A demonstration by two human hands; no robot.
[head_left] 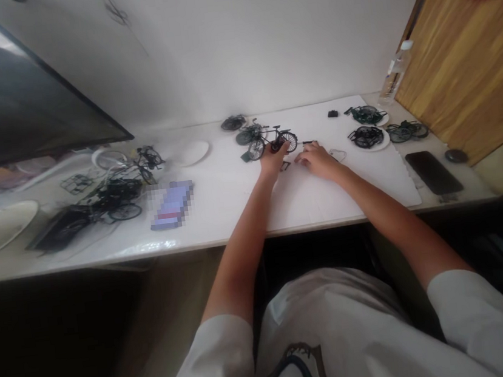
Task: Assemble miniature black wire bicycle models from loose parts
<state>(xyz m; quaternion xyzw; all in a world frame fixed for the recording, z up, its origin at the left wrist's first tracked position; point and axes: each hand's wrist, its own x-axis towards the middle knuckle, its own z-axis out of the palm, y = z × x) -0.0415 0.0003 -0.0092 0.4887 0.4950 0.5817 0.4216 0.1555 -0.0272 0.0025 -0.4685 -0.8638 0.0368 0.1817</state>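
Observation:
A black miniature bicycle stands upright above the white sheet, its wheels pointing left and right. My left hand is closed around the lower part of it, between the two wheels. Just to the right, my right hand is low over the sheet with its fingers bent together. A thin dark rod shows at its fingertips, too small to name. Small dark parts lie by my left hand, and a thin wire-like frame is beside my right hand.
Dark bicycle parts lie on white plates at the right and in a heap at the left. Phones lie on both sides. A bottle stands by the wooden board. A monitor overhangs the left.

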